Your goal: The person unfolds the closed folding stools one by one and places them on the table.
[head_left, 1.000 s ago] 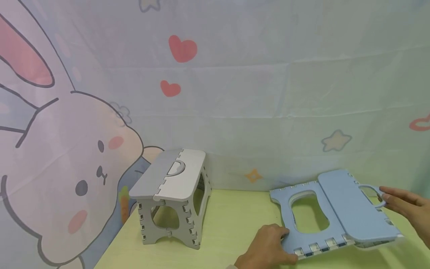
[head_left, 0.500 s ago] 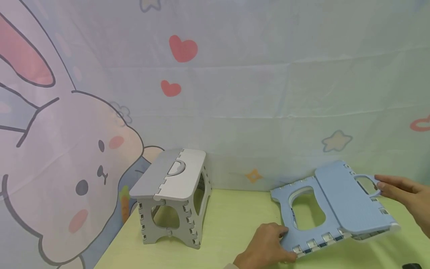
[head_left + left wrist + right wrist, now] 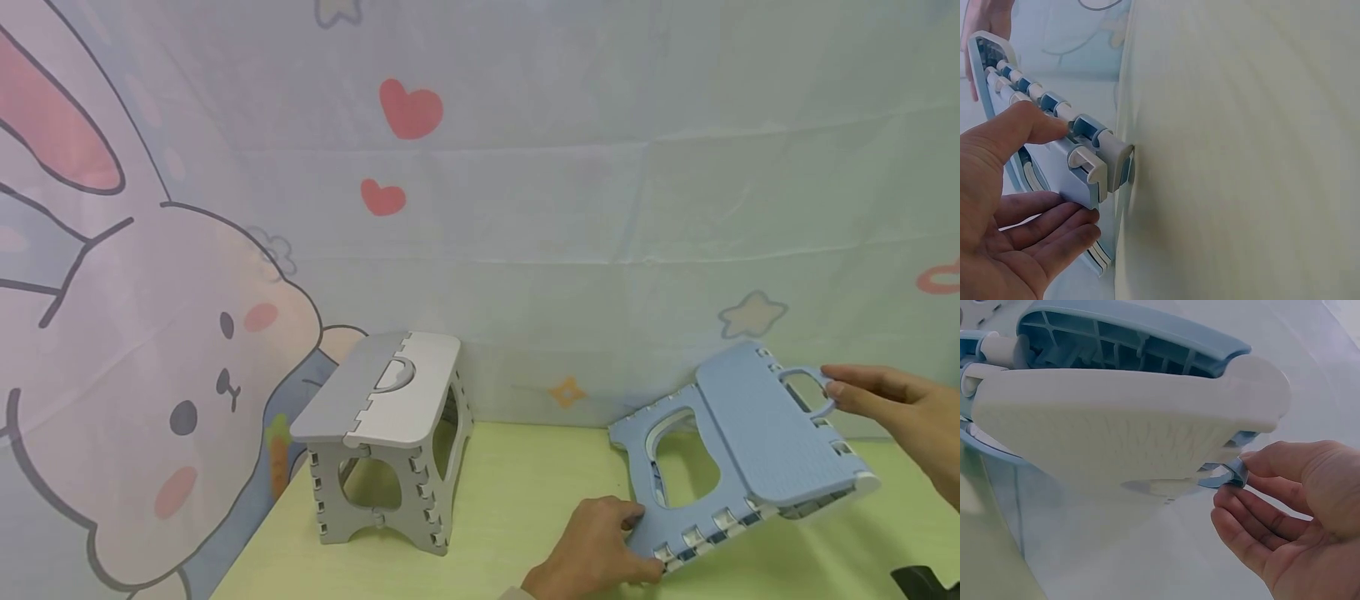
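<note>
A blue and white folding step stool (image 3: pixel 776 425) is folded flat and tilted, its right side raised above the table. My right hand (image 3: pixel 896 408) pinches the loop handle (image 3: pixel 828 398) on its seat edge between thumb and fingers. In the right wrist view, the handle (image 3: pixel 1235 474) lies between the fingertips, and the white underside (image 3: pixel 1104 431) hangs beside the hand. My left hand (image 3: pixel 588 546) holds the near-left corner of the leg panel (image 3: pixel 645 533). In the left wrist view, the thumb lies on the hinged edge (image 3: pixel 1066 115) while the other fingers are under the corner.
A grey and white folding stool (image 3: pixel 416 392) stands unfolded at the left on the yellow-green table (image 3: pixel 525 475). Behind the table hangs a printed cloth (image 3: pixel 540 208) with a rabbit and hearts. A dark object (image 3: pixel 922 582) shows at the bottom right edge.
My right hand has moved up and left with the handle, tilting the blue folding stool higher. The left hand stays at its corner, and the dark object has come into view.
</note>
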### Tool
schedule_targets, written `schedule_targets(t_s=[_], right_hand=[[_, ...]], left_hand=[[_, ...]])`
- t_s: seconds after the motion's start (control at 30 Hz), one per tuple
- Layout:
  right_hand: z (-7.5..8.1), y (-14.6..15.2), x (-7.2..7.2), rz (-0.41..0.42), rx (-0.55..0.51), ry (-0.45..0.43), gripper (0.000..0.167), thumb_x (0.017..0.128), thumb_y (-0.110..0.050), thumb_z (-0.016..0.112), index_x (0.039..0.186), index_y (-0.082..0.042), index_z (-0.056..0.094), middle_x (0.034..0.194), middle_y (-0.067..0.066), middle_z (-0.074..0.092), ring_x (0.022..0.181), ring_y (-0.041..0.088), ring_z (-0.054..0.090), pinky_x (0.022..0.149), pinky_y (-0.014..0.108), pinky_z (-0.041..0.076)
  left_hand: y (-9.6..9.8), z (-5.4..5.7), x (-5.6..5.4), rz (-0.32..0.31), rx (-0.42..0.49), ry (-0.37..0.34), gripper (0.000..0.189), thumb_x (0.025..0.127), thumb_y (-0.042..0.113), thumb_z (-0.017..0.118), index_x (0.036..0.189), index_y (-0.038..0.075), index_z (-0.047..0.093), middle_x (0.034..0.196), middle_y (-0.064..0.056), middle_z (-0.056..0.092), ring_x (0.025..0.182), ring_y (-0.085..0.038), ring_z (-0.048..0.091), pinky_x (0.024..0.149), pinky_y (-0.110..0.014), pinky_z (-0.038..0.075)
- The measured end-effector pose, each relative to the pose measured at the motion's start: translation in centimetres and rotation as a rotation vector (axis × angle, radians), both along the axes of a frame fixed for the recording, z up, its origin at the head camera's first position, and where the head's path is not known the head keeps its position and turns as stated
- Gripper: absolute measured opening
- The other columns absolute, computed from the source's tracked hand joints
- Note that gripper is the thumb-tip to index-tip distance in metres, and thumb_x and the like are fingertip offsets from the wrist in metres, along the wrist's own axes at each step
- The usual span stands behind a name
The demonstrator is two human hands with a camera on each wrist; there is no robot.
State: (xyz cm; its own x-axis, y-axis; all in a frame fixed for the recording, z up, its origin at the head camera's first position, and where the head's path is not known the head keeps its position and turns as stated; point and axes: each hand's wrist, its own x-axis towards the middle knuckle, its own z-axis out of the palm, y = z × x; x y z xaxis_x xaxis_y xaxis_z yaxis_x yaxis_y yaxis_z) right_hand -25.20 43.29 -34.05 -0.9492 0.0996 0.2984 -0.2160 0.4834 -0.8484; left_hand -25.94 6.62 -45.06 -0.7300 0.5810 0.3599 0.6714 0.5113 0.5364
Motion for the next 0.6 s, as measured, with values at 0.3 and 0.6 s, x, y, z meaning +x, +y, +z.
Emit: schedule_targets(t_s=[0.3, 0.6], right_hand=[[1.6, -1.5, 0.1, -0.058, 0.078, 0.003, 0.046, 0.108, -0.042, 0.063, 0.149, -0.02, 0.059, 0.102, -0.041, 0.054, 0.093, -0.016, 0.045, 0.11, 0.09, 0.002], [2.8, -2.5, -0.2, -0.051, 0.121, 0.042, 0.044, 0.108, -0.04, 0.064, 0.145, -0.017, 0.063, 0.1, -0.04, 0.059, 0.097, -0.013, 0.045, 0.112, 0.087, 0.014]], left_hand=[[-0.1, -0.2, -0.1, -0.006, 0.049, -0.038, 0.023, 0.072, 0.018, 0.09, 0.078, 0.017, 0.068, 0.08, 0.016, 0.069, 0.072, 0.012, 0.054, 0.062, -0.003, 0.044], [-0.1, -0.4, -0.2, -0.021, 0.135, -0.133, 0.018, 0.073, 0.015, 0.087, 0.082, 0.015, 0.071, 0.082, 0.018, 0.068, 0.077, 0.011, 0.056, 0.066, -0.004, 0.046]])
